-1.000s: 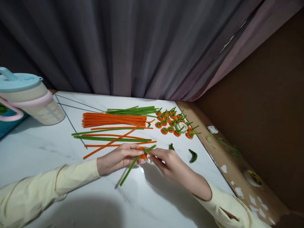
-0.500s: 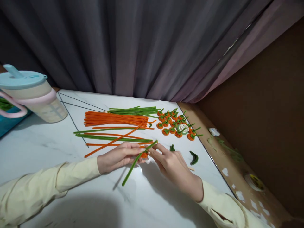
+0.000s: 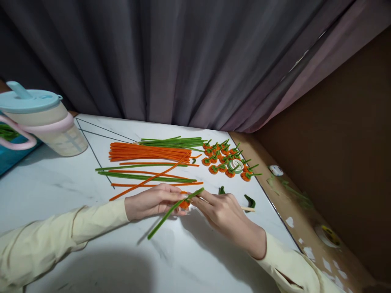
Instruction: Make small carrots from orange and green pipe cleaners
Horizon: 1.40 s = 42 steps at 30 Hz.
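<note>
My left hand (image 3: pixel 154 200) is closed around a small orange pipe-cleaner ball (image 3: pixel 184 204), gripped between thumb and fingers. Across the top of that ball runs a green pipe cleaner (image 3: pixel 163 221), its long end slanting down to the left over the table. My right hand (image 3: pixel 224 211) pinches the green pipe cleaner near its short upper end. Beyond the right hand's knuckles pokes the end of a pale thin stick (image 3: pixel 248 209); whether the hand holds it is hidden. Two dark green curled pieces, one of them a curved leaf-like piece (image 3: pixel 250 201), lie beside that hand.
Orange pipe cleaners (image 3: pixel 146 152) lie bundled before green ones (image 3: pixel 174 142). Several finished orange balls with green stems (image 3: pixel 214 169) surround a white tape roll (image 3: pixel 236 165). A lidded cup (image 3: pixel 61 132) stands left. Paper scraps (image 3: pixel 309 253) lie on the brown surface at right.
The green pipe cleaner has swung flatter, its long end shifting left and its short end dropping slightly. My right hand has turned a little, and more of the pale stick shows.
</note>
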Each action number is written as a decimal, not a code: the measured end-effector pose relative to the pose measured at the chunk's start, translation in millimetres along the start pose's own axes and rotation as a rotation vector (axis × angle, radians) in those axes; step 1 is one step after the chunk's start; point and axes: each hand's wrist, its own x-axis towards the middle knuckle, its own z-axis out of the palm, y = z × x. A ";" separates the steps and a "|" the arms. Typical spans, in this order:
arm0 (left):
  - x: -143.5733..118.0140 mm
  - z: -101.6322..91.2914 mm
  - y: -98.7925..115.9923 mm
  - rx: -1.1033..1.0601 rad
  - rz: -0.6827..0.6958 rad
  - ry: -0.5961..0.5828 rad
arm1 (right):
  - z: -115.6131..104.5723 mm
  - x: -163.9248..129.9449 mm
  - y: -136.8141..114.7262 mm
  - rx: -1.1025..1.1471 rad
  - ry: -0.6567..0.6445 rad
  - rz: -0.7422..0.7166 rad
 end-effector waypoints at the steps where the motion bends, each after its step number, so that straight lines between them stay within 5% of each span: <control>1: 0.1 0.4 0.1 -0.022 -0.010 -0.010 | 0.5 -0.6 0.1 -0.009 0.011 -0.008; 12: 0.0 0.4 0.1 -0.078 -0.046 -0.027 | -2.8 -3.4 -0.4 0.006 0.007 0.000; 21: -6.8 4.2 4.6 0.060 0.089 -0.006 | -3.1 -10.2 -7.6 0.741 -0.026 0.336; 25: -9.6 10.8 7.9 0.224 0.190 0.050 | -1.6 -8.7 -18.0 0.880 0.010 0.460; 34: -11.2 14.6 4.0 0.267 0.245 0.060 | 16.4 -4.1 -25.3 0.785 0.345 0.313; 42: -9.9 11.9 6.0 0.157 0.169 0.072 | 20.9 -10.3 -26.7 0.631 0.301 0.184</control>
